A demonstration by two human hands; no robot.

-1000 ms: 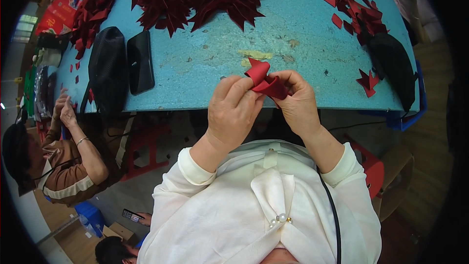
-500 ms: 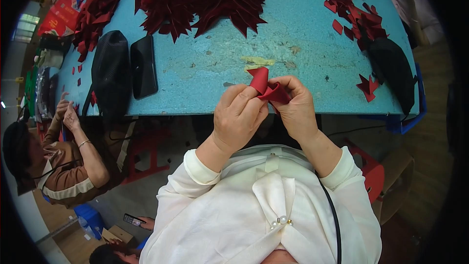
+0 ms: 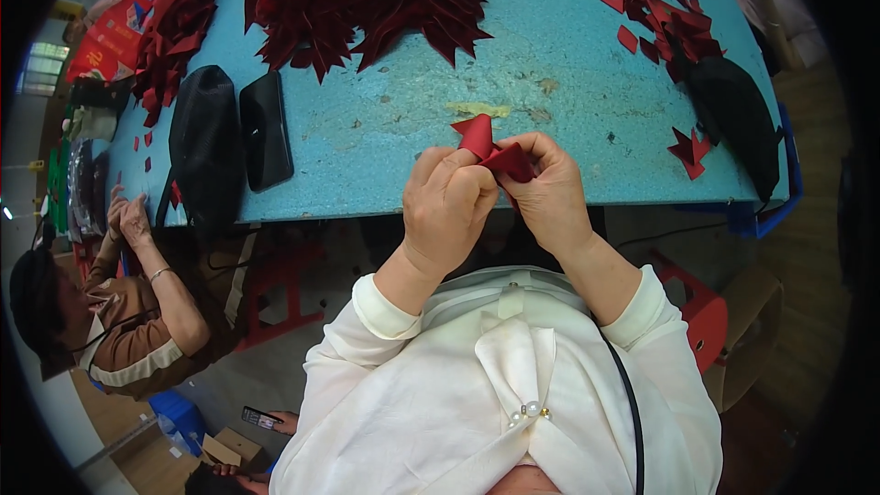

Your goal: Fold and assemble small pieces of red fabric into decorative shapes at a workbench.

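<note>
Between my hands, just over the near edge of the blue table (image 3: pixel 367 151), is a folded red fabric piece (image 3: pixel 478 137) with pointed ends. My left hand (image 3: pixel 445 197) is closed on its left part, thumb and fingers pressed together. On the other side my right hand (image 3: pixel 548 188) pinches the folded right part. Part of the piece is hidden behind my fingers. A large heap of dark red pointed pieces (image 3: pixel 367 0) lies at the far side of the table.
Left on the table are a black pouch (image 3: pixel 203 142) and a black phone (image 3: pixel 265 128), with more red pieces (image 3: pixel 179 37) beyond. At right lie a black bag (image 3: pixel 733 119), loose red pieces (image 3: pixel 655 18) and one pointed piece (image 3: pixel 689 152). A co-worker (image 3: pixel 147 302) sits at left.
My left thumb and fingers have shifted on the red fabric piece, and its folded right part has turned slightly. Both hands still hold it. The whole view has tilted a little.
</note>
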